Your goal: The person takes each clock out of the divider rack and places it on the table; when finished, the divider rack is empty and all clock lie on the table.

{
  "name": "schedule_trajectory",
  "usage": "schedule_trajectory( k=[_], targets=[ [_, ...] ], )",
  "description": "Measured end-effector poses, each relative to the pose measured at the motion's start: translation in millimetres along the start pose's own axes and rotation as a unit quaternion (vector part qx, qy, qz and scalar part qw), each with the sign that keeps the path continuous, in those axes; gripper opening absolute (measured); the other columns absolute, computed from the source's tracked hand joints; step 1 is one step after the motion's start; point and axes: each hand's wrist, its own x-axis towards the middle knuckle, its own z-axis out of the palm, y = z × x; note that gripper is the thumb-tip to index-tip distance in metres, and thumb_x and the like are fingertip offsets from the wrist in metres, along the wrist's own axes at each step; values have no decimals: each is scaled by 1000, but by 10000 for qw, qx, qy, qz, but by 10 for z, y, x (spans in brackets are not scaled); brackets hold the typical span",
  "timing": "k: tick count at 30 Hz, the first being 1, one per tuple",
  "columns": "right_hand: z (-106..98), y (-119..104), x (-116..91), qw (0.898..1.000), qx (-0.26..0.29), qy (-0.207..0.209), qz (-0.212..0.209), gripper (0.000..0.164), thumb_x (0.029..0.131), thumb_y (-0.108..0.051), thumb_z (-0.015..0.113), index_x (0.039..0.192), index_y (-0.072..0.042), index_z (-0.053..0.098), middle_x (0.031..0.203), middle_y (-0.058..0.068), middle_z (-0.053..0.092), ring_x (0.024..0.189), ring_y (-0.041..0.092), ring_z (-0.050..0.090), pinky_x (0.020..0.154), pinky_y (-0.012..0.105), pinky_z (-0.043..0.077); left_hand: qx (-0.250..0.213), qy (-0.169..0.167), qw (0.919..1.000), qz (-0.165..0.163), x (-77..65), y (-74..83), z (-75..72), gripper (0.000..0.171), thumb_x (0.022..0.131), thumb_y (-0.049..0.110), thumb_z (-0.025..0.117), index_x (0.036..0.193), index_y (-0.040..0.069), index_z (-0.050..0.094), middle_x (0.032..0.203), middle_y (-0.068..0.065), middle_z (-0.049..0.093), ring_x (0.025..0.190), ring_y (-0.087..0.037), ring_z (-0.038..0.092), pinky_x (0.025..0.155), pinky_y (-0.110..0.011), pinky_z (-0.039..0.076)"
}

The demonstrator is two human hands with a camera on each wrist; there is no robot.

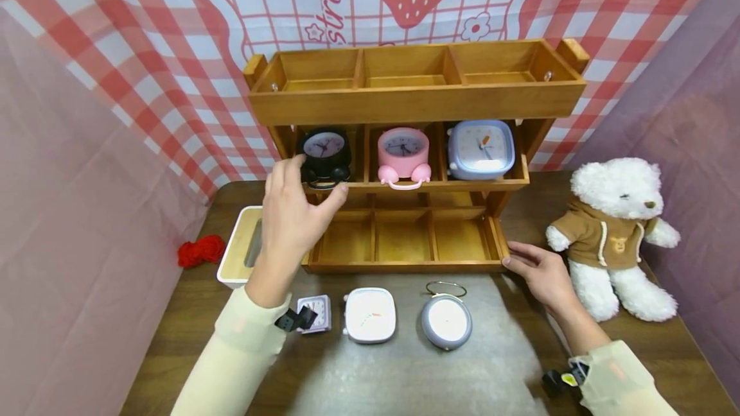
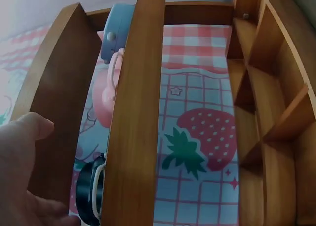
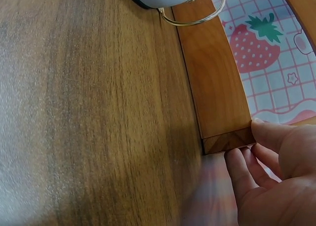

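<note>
My left hand (image 1: 291, 210) is spread with thumb and fingers apart, right at the black alarm clock (image 1: 325, 154) in the middle tier of a wooden three-tier shelf (image 1: 416, 103). In the left wrist view, the black clock (image 2: 85, 194) stands just beyond the fingertips. My right hand (image 1: 543, 275) pinches the front right corner of the shelf's bottom tier; the right wrist view shows the thumb on the edge of the wooden corner (image 3: 228, 142) and fingers against its end. A pink alarm clock (image 1: 403, 154) and a blue alarm clock (image 1: 482, 149) share the middle tier.
In front of the shelf lie a small lilac clock (image 1: 315, 313), a white clock (image 1: 370, 315) and a round grey clock (image 1: 447, 321) with a wire handle. A white-rimmed box (image 1: 236, 252) and red flowers (image 1: 200, 250) are left; a teddy bear (image 1: 615, 236) sits right.
</note>
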Motion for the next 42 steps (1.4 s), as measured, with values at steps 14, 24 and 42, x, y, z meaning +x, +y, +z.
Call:
schedule_trajectory(
  k=[14, 24, 42],
  targets=[
    [-2, 20, 10, 10000, -9, -9, 5, 54, 98, -23, 71, 142, 5, 56, 132, 29, 64, 93, -17, 59, 77, 10, 51, 942, -228, 9885, -1164, 235, 47, 206, 111, 78, 82, 62, 142, -7, 48, 135, -27, 50, 120, -41, 44, 93, -57, 43],
    [3, 12, 12, 10000, 14, -4, 52, 54, 98, -23, 71, 142, 5, 56, 132, 29, 64, 93, -16, 59, 76, 10, 51, 1184, 88, 9821, -1464, 295, 94, 377, 110, 76, 81, 65, 139, -8, 51, 128, -26, 45, 117, -40, 42, 89, -55, 35],
    [3, 21, 8, 10000, 86, 38, -11, 54, 97, -22, 72, 141, 5, 57, 131, 29, 64, 94, -16, 60, 77, 10, 50, 226, 767, 9928, -888, 282, 57, 387, 82, 77, 53, 80, 132, -3, 56, 130, -24, 52, 119, -41, 45, 105, -55, 37]
  ],
)
